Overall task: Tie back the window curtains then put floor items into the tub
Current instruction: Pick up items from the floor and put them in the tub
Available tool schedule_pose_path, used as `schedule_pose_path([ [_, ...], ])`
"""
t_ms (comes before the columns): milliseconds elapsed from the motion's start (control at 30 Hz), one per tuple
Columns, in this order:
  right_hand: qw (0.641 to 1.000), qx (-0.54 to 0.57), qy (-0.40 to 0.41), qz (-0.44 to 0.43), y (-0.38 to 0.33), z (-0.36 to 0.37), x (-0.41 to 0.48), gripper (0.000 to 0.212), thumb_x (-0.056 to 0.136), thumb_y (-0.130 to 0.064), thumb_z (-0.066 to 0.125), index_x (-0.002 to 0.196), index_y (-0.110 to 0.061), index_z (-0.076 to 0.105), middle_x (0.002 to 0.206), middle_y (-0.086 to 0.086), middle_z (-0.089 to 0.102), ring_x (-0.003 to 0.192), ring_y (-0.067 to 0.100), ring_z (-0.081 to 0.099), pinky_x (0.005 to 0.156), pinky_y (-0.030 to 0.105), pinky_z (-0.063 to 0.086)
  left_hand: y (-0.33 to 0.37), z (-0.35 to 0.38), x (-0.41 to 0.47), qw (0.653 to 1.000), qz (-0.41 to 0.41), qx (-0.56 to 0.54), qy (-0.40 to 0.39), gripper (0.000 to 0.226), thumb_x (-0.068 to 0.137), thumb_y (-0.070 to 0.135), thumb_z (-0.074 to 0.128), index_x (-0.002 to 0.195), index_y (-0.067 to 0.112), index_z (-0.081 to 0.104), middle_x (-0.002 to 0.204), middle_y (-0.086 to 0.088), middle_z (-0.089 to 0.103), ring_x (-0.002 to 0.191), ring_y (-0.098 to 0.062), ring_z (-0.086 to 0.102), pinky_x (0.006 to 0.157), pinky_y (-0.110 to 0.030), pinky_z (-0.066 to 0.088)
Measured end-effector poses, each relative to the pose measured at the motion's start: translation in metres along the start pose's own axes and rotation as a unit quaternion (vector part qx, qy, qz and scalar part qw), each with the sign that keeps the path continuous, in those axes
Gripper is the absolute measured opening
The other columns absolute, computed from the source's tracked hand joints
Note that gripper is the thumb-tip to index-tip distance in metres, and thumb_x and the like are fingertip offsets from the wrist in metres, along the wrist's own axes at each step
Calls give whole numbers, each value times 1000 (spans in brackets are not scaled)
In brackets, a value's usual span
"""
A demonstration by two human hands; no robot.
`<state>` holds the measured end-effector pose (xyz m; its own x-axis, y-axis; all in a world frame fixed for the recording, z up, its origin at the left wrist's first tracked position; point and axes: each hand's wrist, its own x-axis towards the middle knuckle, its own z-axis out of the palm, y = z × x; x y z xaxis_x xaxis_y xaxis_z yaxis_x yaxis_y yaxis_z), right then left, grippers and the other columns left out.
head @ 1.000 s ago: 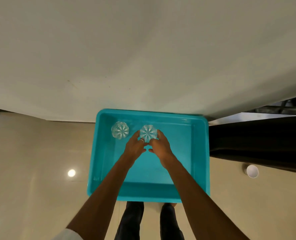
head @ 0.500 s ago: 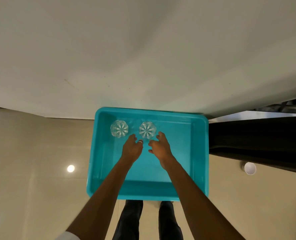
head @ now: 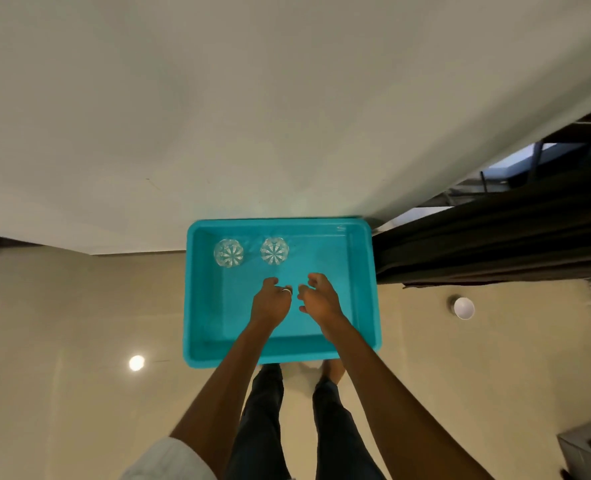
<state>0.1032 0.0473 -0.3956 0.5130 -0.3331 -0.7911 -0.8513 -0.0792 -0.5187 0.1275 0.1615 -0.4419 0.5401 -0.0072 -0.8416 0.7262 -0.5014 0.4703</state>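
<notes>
Tub [head: 363, 282]: turquoise plastic, rectangular, open-topped, set on the floor against the wall. Two clear cut glasses, upright in its far left part: left glass [head: 228, 253], right glass [head: 274, 250], side by side, apart. Curtain [head: 495, 237]: dark, pleated, just right of tub.

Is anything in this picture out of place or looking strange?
One thing: a white cup is on the floor right of the tub, not inside it. The two glasses stand upright in the tub.
</notes>
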Motion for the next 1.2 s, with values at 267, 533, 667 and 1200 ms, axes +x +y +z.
schedule_pose_path([
  [267, 998, -38, 40, -16, 16, -35, -70, 39, 100, -23, 51, 139, -16, 49, 141, 3, 53, 124, 23, 55, 104, 44, 50, 3, 24, -63, 997, 40, 60, -17, 47, 93, 32, 57, 138, 20, 45, 132, -7, 62, 109, -27, 66, 99, -44, 53],
  [533, 996, 25, 91, 6, 71, -96, -123, 34, 103, -23, 47, 136, -16, 51, 136, 2, 56, 112, 16, 56, 96, 28, 50, -3, 84, -121, 988, 82, 119, -47, 48, 94, 36, 55, 138, 20, 46, 133, -7, 60, 111, -28, 65, 100, -46, 52],
  [667, 991, 83, 101, -10, 91, -134, -136, 30, 100, -17, 47, 129, -14, 54, 126, 3, 60, 104, 17, 59, 89, 29, 53, 3, 124, -144, 986, 98, 128, -45, 51, 92, 36, 56, 139, 19, 46, 131, -10, 60, 108, -29, 67, 95, -45, 55],
  [1200, 937, 259, 234, 14, 288, -322, -198, 25, 88, -28, 53, 109, -20, 66, 116, 3, 66, 108, 27, 63, 97, 49, 53, 0, 372, -283, 970, 151, 157, -105, 38, 92, 26, 59, 129, 20, 51, 104, -5, 69, 91, -25, 72, 80, -42, 59],
])
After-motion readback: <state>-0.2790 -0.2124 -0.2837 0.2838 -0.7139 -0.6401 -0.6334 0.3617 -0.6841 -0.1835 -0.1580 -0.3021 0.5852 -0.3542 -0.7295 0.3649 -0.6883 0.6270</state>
